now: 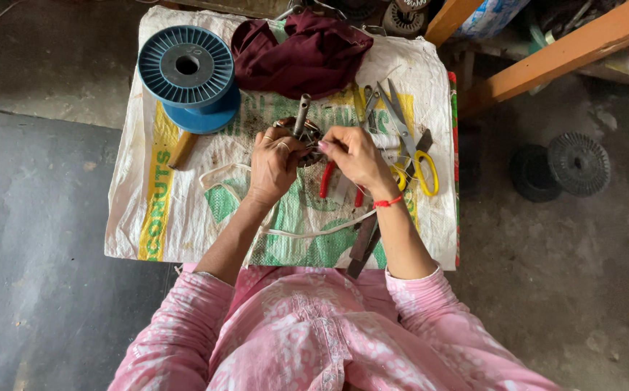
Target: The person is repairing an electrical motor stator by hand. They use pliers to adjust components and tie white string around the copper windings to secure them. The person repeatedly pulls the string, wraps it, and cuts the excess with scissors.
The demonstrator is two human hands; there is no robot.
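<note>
Small table (437, 246) under a printed woven sack (184, 210), perhaps plastic.

Soft, even daylight falls on the bench (184, 224), brightest on its white sacking. Shadows are faint, and the floor (32, 217) left of it lies dim. Straight lines bow slightly toward the frame edges

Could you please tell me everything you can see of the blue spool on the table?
The big blue plastic spool stands on end at the far left corner of the sack-covered table. Its ribbed round top flange has a dark centre hole; the lower flange shows beneath it. No wire is visible on it. Neither hand touches it; a maroon cloth lies beside it.
</note>
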